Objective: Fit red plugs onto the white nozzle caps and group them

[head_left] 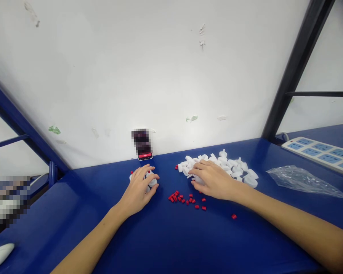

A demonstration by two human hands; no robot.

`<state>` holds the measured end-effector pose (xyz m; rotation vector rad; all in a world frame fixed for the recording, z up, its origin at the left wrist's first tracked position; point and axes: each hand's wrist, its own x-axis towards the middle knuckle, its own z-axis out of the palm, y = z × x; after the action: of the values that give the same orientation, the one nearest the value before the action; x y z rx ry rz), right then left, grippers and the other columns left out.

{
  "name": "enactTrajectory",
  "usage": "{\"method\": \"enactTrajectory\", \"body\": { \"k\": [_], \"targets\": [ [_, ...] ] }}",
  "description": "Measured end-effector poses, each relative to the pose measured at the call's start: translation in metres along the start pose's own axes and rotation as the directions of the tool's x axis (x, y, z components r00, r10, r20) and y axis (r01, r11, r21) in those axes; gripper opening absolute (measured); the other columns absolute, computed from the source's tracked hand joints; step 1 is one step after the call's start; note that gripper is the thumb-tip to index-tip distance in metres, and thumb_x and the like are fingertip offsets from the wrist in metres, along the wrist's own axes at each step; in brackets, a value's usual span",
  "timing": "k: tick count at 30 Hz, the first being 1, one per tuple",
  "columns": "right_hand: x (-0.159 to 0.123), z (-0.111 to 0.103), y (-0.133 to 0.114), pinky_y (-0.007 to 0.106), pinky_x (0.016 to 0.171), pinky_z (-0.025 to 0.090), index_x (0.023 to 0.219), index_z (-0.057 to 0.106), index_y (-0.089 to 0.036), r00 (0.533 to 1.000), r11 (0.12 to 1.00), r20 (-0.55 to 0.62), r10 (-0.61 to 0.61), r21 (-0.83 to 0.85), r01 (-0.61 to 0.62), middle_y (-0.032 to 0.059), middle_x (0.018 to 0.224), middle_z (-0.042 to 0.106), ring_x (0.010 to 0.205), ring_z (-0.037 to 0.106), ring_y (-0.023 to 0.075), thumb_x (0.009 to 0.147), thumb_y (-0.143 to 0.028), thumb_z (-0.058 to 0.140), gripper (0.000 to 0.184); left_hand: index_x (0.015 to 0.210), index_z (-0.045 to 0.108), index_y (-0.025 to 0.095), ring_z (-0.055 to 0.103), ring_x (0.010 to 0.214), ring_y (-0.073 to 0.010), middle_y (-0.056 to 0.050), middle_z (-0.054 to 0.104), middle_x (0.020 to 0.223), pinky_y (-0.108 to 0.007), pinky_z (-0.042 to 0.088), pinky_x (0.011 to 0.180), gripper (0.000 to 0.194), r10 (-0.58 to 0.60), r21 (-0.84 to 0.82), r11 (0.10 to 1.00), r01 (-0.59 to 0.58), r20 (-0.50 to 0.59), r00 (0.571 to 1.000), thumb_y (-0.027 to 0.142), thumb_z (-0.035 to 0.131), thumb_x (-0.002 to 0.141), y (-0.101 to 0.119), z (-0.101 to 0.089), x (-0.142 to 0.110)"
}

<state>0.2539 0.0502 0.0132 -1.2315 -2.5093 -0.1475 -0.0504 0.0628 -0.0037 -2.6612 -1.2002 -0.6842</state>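
My left hand (139, 191) rests on the blue table, its fingers and thumb curled around a few white plastic pieces (152, 182) with bits of red on them. Part of this cluster is hidden under the palm. To the right, my right hand (213, 179) lies over the near edge of a pile of white plastic pieces (227, 163), rounded with short stems. Its bent fingers and thumb close around one white piece, mostly covered by the hand. Small red plastic caps (179, 197) are scattered on the table between and in front of the hands.
A phone (145, 156), partly pixelated, leans against the white wall at the back. A clear plastic bag (304, 179) and a white power strip (320, 152) with blue sockets lie at the right. A white object (0, 254) sits at the lower left. Metal posts (291, 76) flank the table.
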Motion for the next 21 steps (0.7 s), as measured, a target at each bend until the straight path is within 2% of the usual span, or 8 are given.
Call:
{"method": "enactTrajectory", "body": {
  "k": [4, 8, 10, 12, 14, 17, 19, 21],
  "targets": [
    [0.001, -0.001, 0.001, 0.039, 0.082, 0.046, 0.102, 0.073, -0.017, 0.999, 0.995, -0.038, 0.021, 0.097, -0.017, 0.009, 0.09, 0.068, 0.093, 0.058, 0.0258, 0.092, -0.027, 0.056, 0.022, 0.109, 0.061, 0.024, 0.043, 0.133, -0.0315, -0.011, 0.052, 0.135, -0.055, 0.038, 0.107, 0.017, 0.026, -0.016, 1.0, -0.027, -0.043, 0.999, 0.024, 0.048, 0.097, 0.01, -0.004, 0.001],
    [0.002, -0.003, 0.002, 0.038, 0.082, 0.046, 0.093, 0.074, -0.018, 0.989, 0.961, -0.14, 0.052, 0.277, -0.011, 0.0075, 0.092, 0.07, 0.091, 0.058, 0.0234, 0.091, -0.027, 0.057, 0.02, 0.108, 0.061, 0.023, 0.05, 0.125, -0.028, -0.01, 0.057, 0.127, -0.056, 0.03, 0.112, 0.018, 0.034, 0.008, 0.999, -0.033, -0.115, 0.993, 0.02, 0.048, 0.096, 0.021, -0.007, 0.003],
    [0.002, -0.006, 0.0, 0.038, 0.083, 0.046, 0.092, 0.075, -0.019, 0.979, 0.916, -0.184, 0.083, 0.4, -0.003, 0.0072, 0.093, 0.071, 0.09, 0.059, 0.0225, 0.09, -0.024, 0.057, 0.019, 0.109, 0.06, 0.023, 0.051, 0.123, -0.028, -0.009, 0.059, 0.124, -0.056, 0.029, 0.112, 0.019, 0.046, 0.027, 0.999, -0.042, -0.156, 0.987, 0.018, 0.049, 0.095, 0.028, -0.009, 0.004],
    [0.002, -0.011, -0.004, 0.038, 0.083, 0.046, 0.095, 0.075, -0.019, 0.973, 0.826, -0.187, 0.132, 0.563, -0.004, 0.0074, 0.096, 0.07, 0.09, 0.06, 0.0218, 0.089, -0.024, 0.058, 0.019, 0.115, 0.058, 0.023, 0.053, 0.121, -0.0278, -0.009, 0.061, 0.121, -0.053, 0.031, 0.11, 0.023, 0.074, 0.03, 0.997, -0.07, -0.183, 0.98, 0.017, 0.05, 0.094, 0.035, -0.01, 0.004],
    [0.001, -0.015, -0.01, 0.038, 0.084, 0.047, 0.1, 0.075, -0.02, 0.977, 0.663, -0.136, 0.164, 0.749, -0.007, 0.0077, 0.101, 0.069, 0.093, 0.061, 0.0217, 0.089, -0.026, 0.058, 0.021, 0.125, 0.052, 0.023, 0.053, 0.119, -0.0273, -0.009, 0.062, 0.121, -0.05, 0.035, 0.107, 0.031, 0.11, 0.012, 0.994, -0.11, -0.196, 0.974, 0.016, 0.051, 0.094, 0.043, -0.01, 0.004],
    [-0.001, -0.019, -0.02, 0.034, 0.082, 0.048, 0.1, 0.076, -0.019, 0.991, 0.277, 0.004, 0.137, 0.96, -0.042, 0.0075, 0.101, 0.07, 0.094, 0.062, 0.0207, 0.086, -0.029, 0.062, 0.022, 0.136, 0.043, 0.023, 0.055, 0.115, -0.026, -0.01, 0.061, 0.123, -0.045, 0.038, 0.101, 0.042, 0.172, -0.039, 0.982, -0.182, -0.192, 0.966, 0.018, 0.054, 0.096, 0.055, -0.009, 0.002],
    [-0.002, -0.017, -0.027, 0.033, 0.081, 0.049, 0.1, 0.076, -0.015, 0.993, -0.003, 0.114, 0.043, 0.993, -0.114, 0.0083, 0.094, 0.072, 0.089, 0.064, 0.0195, 0.082, -0.029, 0.062, 0.026, 0.138, 0.042, 0.024, 0.056, 0.112, -0.0251, -0.01, 0.062, 0.122, -0.044, 0.039, 0.099, 0.043, 0.176, -0.081, 0.978, -0.193, -0.178, 0.968, 0.02, 0.055, 0.096, 0.062, -0.007, 0.0],
    [-0.002, -0.012, -0.031, 0.032, 0.081, 0.049, 0.102, 0.075, -0.011, 0.979, -0.214, 0.19, -0.075, 0.956, -0.202, 0.0104, 0.09, 0.072, 0.086, 0.065, 0.0196, 0.081, -0.029, 0.06, 0.031, 0.137, 0.042, 0.023, 0.058, 0.107, -0.0241, -0.009, 0.063, 0.12, -0.042, 0.041, 0.096, 0.043, 0.137, -0.136, 0.978, -0.161, -0.168, 0.976, 0.023, 0.056, 0.097, 0.067, -0.005, -0.002]
  ]
}}
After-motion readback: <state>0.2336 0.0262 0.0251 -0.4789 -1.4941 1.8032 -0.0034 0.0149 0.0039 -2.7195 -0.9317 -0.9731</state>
